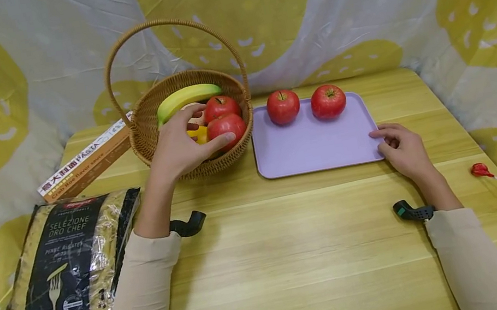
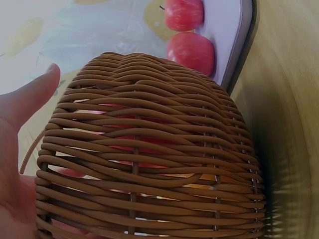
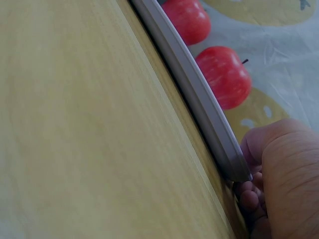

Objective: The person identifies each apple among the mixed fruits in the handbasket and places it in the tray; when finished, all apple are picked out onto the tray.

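A wicker basket [image 1: 145,134] with a tall handle stands at the back of the wooden table [image 1: 296,257]; it holds a banana [image 1: 186,98], two red apples and something yellow. My left hand [image 1: 206,129] reaches into it, thumb and fingers curled round the front red apple [image 1: 229,124]. The left wrist view shows the basket's woven wall [image 2: 149,149] close up, with my left hand [image 2: 20,129] beside it. My right hand [image 1: 383,139] pinches the near right corner of a lilac tray [image 1: 312,149], also seen as the tray's rim [image 3: 199,94] against my right hand [image 3: 284,169]. Two red apples [image 1: 283,106] lie at the tray's far edge.
A bag of penne pasta [image 1: 63,265] lies at the front left, with a long pasta box [image 1: 85,161] behind it. A red lollipop [image 1: 481,170] lies near the right edge. A yellow-and-white cloth backdrop surrounds the table.
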### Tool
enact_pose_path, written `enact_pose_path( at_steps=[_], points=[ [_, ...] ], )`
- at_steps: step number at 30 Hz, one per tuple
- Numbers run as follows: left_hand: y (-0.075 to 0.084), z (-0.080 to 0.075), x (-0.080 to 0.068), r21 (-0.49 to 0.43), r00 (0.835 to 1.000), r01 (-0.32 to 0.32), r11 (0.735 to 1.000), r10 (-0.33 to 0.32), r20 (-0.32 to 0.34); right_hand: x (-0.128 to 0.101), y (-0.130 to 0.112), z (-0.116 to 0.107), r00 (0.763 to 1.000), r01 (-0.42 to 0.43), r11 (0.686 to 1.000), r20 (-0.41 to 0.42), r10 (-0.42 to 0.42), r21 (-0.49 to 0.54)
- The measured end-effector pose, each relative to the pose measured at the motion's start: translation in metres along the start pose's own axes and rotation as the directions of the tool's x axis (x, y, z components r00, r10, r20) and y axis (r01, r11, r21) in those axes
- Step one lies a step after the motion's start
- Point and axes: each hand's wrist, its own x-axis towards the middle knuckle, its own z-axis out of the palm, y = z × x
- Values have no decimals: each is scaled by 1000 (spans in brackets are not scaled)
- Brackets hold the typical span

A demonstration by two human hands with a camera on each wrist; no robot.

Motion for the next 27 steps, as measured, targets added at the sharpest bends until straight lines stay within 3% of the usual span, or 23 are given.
enact_pose_path(
  at_steps=[10,27],
  points=[
    [2,1,5,92,996,67,993,-72,50,1,1,0,1000,1,1000,-6,-1,2],
    [5,4,16,130,971,135,982,-157,181,0,3,1,1000,13,1000,-10,-13,1]
  ],
)
